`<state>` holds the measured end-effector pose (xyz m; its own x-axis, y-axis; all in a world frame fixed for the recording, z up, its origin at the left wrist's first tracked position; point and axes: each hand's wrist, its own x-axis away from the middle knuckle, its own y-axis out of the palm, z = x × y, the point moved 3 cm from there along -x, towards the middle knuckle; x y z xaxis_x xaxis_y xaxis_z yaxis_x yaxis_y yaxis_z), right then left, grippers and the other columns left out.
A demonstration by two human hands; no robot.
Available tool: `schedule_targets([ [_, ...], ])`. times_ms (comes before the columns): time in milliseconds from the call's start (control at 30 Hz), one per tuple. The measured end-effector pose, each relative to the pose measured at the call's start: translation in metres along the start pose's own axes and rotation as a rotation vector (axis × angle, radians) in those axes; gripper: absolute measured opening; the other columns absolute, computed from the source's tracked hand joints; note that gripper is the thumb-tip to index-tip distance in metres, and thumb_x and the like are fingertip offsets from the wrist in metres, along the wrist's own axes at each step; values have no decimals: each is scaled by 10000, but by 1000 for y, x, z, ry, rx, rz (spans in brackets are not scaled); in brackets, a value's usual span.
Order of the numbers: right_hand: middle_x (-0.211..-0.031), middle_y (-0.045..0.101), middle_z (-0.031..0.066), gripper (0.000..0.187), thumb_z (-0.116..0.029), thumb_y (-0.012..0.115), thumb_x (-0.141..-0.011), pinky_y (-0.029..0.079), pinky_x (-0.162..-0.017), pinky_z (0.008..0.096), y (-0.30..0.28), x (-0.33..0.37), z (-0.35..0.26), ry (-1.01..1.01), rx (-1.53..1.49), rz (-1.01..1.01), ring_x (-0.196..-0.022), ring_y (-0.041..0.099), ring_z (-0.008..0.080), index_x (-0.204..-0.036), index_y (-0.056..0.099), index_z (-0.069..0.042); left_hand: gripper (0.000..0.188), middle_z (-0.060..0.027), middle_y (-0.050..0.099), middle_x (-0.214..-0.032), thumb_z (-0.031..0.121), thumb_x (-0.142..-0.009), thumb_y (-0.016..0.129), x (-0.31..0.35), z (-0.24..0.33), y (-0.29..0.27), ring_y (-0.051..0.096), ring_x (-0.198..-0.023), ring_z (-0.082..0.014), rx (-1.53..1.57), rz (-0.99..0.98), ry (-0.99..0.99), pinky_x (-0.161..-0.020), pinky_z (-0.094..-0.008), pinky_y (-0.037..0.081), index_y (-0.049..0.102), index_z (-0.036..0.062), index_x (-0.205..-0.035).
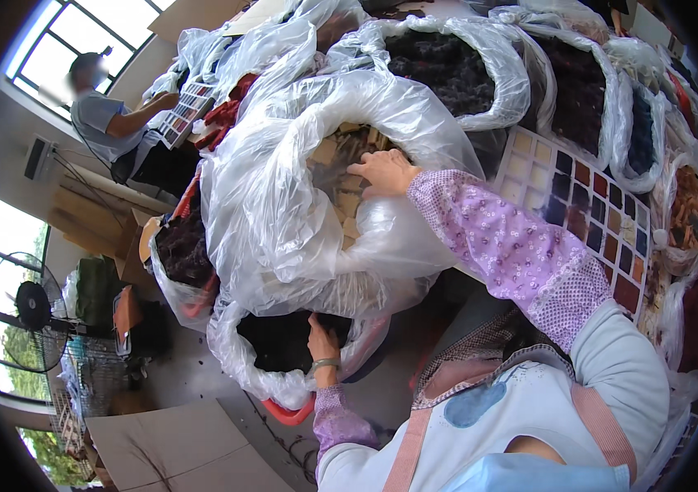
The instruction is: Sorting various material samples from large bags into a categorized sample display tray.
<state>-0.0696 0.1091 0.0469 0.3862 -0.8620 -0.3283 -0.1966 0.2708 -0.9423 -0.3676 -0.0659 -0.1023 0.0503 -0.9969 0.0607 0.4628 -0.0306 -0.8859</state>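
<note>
A large white plastic bag (275, 205) stands in the middle, its rolled mouth open around tan and brown flat pieces (349, 201). My right hand (386, 172), in a purple flowered sleeve, reaches over the pieces from the right, fingers apart and slightly bent. Whether its fingertips touch them I cannot tell. Nearer to me, my left hand (322, 343), with a bracelet at the wrist, is raised beside the lower part of that bag. It is over a smaller plastic-lined container (287, 384) with black fluffy material (279, 340) inside. Its fingers are partly hidden.
Several plastic bags of dark fibre (439, 70) crowd the far side. On the right lies a compartment tray (591, 201) with coloured pieces. A person (107, 123) at the far left holds a similar tray (187, 113). Cardboard (177, 447) and a fan (33, 307) are at left.
</note>
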Motion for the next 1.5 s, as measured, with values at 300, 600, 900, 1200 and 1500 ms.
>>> schedule_targets([
  [300,-757,605,172,310,-174,561,-796,485,-603,417,5,0,32,146,-281,136,-647,600,341,-1061,450,-57,673,-171,600,-936,153,-698,678,2,13,0,602,-832,-236,655,-53,-146,-731,-309,470,303,3,-1236],
  [600,-830,632,119,216,-246,535,-803,494,-623,338,-131,164,206,623,-314,347,-727,625,267,-939,606,-93,595,-211,589,-954,97,-700,663,5,-15,3,584,-816,-208,693,-121,-245,-706,-287,464,411,0,-1230],
  [900,-666,587,37,194,-208,586,-773,445,-457,234,-73,262,289,978,-628,276,-504,550,99,-860,557,-37,520,-162,575,-1023,-51,-730,581,0,-31,-1,565,-867,-152,796,-350,-232,-753,-243,455,415,-40,-1223],
  [1200,-707,630,74,151,-156,591,-764,516,-499,248,-41,258,295,968,-691,230,-548,607,129,-852,611,-36,499,-47,577,-908,-54,-678,512,16,-6,-50,560,-793,-147,27,73,-311,-628,-267,488,504,103,-1152],
  [1500,-796,629,106,189,-203,607,-711,500,-621,312,-43,263,295,822,-505,223,-629,622,197,-834,661,-69,341,-73,573,-886,21,-815,532,1,316,-92,561,-773,-123,973,289,434,-625,-221,482,480,33,-1152],
])
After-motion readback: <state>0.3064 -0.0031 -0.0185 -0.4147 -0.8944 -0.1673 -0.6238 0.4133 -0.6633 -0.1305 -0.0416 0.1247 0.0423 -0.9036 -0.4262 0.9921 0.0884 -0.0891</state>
